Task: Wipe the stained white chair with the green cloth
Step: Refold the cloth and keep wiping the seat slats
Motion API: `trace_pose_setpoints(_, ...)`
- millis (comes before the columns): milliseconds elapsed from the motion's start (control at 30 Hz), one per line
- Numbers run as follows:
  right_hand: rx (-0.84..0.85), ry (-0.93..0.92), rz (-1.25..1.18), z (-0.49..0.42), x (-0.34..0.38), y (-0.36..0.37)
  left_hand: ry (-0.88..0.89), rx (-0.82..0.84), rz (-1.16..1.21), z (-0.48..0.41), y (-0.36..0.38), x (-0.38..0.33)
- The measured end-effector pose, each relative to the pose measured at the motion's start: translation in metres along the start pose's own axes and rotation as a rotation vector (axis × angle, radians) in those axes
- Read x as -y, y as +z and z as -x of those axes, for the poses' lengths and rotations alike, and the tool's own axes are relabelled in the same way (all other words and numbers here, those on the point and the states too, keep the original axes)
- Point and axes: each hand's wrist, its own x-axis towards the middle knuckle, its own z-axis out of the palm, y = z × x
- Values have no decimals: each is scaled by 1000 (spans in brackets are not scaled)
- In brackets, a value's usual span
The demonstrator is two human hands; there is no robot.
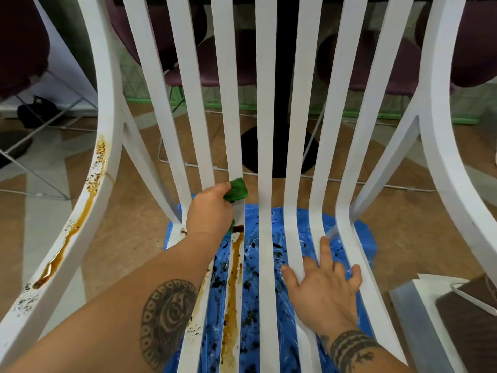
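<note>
- A white chair (pixel 265 103) fills the view from above and in front, its long flat slats curving down from the backrest into the seat.
- The left hand (pixel 209 211) reaches in to the bend where back meets seat. Its fingers are curled around a bunched green cloth (pixel 238 189), gripping it and pressing it against one of the slats left of centre.
- A little more of the cloth shows below the hand, at the top of a stain.
- A dark brown stain (pixel 234 292) runs from just under that hand down the length of the same slat toward the viewer, with dark specks on the slat beside it.
- The chair's left armrest (pixel 107 103) carries a second brown streak (pixel 88 203), with gritty flecks above it and a glossy pool lower down.
- The right hand (pixel 322 286) lies flat on the seat slats to the right of centre, fingers spread and straight, holding nothing.
- Both forearms are bare and tattooed.
- A blue plastic sheet (pixel 360 238) lies under the chair, showing between the slats and spotted with dark drips.
- Beyond the backrest stand a black table pedestal (pixel 286 76) and dark purple chairs (pixel 398 65) on a tan floor.
</note>
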Motion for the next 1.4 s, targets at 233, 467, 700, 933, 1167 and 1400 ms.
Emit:
trace_pose_setpoints(233, -13, 3, -11, 2, 1, -2, -4, 315, -302, 6, 4, 1)
trace_pose_setpoints(467, -26, -4, 2, 3, 2, -2, 90, 426, -472, 3, -3, 2)
trace_pose_setpoints(700, -16, -6, 3, 2, 1, -1, 136, 681, -651, 3, -3, -15)
trace_pose_setpoints(933, -34, -5, -8, 1, -1, 0, 129, 472, -431, -5, -8, 1)
trace_pose_setpoints(1167, -29, -4, 3, 0, -1, 0, 231, 524, -549, 9, 15, 5)
trace_pose_setpoints(1400, -27, 2, -7, 3, -2, 0, 162, 626, -526, 27, 4, -6)
